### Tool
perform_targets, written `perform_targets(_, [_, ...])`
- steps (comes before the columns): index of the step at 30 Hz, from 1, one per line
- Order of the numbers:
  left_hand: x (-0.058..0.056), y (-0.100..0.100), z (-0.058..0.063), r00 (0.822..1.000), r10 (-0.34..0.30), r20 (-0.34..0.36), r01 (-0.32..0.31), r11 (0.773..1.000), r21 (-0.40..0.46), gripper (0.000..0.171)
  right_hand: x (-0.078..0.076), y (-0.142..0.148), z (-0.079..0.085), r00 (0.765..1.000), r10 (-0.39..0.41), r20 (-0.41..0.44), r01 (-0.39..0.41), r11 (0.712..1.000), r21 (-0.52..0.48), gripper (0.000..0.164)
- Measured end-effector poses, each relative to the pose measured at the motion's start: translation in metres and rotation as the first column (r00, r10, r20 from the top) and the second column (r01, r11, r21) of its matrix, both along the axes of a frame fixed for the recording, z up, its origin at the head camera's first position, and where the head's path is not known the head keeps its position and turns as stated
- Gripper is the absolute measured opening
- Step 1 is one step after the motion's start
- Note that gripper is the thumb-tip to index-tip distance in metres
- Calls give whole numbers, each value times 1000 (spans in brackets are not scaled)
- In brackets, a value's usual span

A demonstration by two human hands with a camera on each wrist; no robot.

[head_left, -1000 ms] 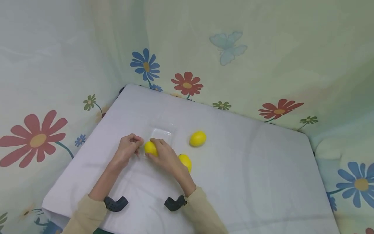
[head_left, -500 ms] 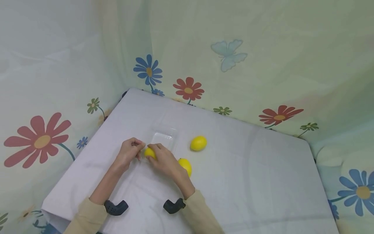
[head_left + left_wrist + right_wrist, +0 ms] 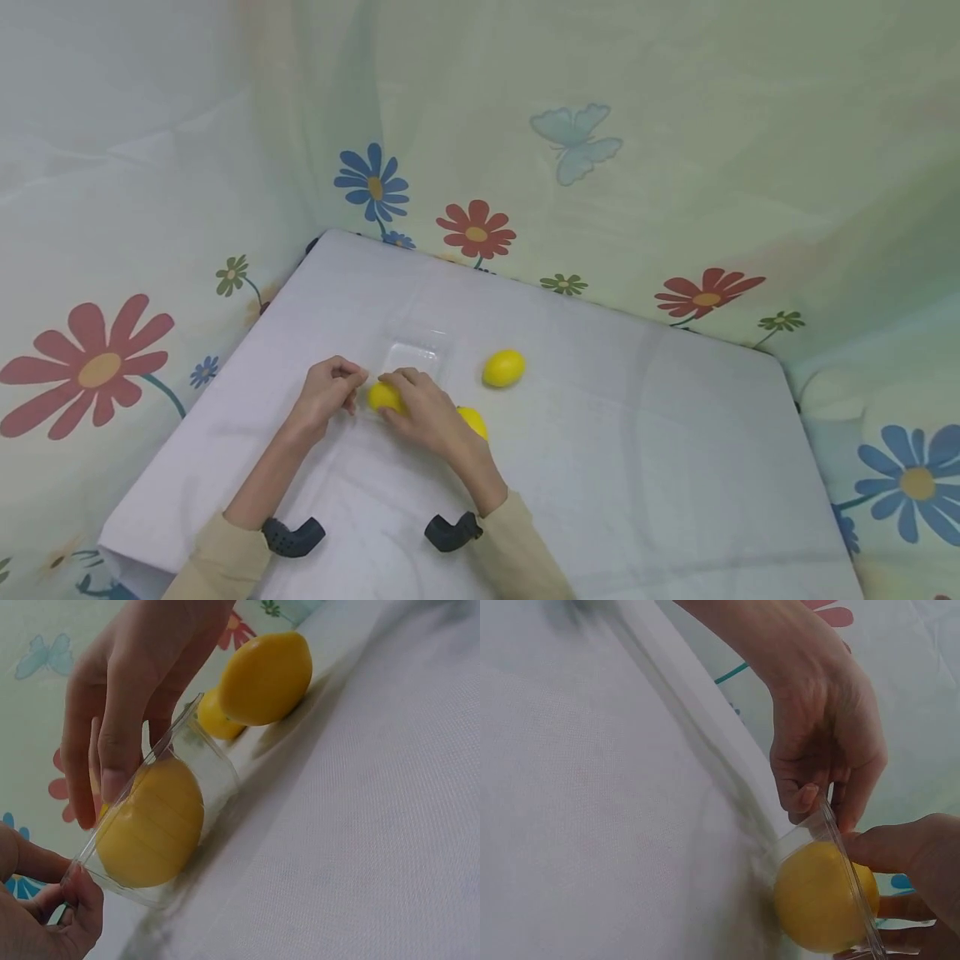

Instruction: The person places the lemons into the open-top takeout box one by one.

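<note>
My left hand [image 3: 330, 392] pinches the rim of a clear plastic container [image 3: 414, 357] at its left side, as the left wrist view shows close up. Inside the container, at its near end, is a yellow lemon [image 3: 154, 825], seen through the transparent wall. My right hand [image 3: 423, 412] reaches over the rim from the right and holds this lemon between thumb and fingers. A second lemon [image 3: 504, 367] lies on the table to the right of the container. Partly hidden behind my right wrist is a third lemon [image 3: 474, 421].
A white cloth covers the table [image 3: 637, 467], with folds running across it. Fabric walls printed with flowers and a butterfly [image 3: 576, 143] stand along its far and left sides. Black wrist devices [image 3: 294, 537] sit at both cuffs.
The head view has shifted slightly. My right hand and its lemon have sunk a little into the container, while my left hand keeps its pinch on the rim. The other lemons stay put.
</note>
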State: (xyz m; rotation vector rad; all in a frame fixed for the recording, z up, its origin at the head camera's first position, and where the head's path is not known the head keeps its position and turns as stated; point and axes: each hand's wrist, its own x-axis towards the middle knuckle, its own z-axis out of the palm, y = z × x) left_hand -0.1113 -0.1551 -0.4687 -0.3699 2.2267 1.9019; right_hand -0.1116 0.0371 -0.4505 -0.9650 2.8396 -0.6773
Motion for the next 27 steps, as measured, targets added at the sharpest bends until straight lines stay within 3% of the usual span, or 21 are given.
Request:
perform_targets(7, [1,0,1,1000,1,10,0,1000,-4,29,6,13,7,998,19,-53,-21,999,-40,42])
perform_targets(17, [2,1,4,1000,-2,7,2,1000,-9,28,22,48,16,977,-16,-214,-26,981,-190,40])
perform_targets(22, [2,1,5,1000,-2,7,2,1000,-22,29,29,65,15,967,-44,-253,-2,984,-180,42])
perform_targets(27, [2,1,5,1000,-7,16,7,1000,-19,29,34,80,9,968,-72,-240,35,987,-157,45])
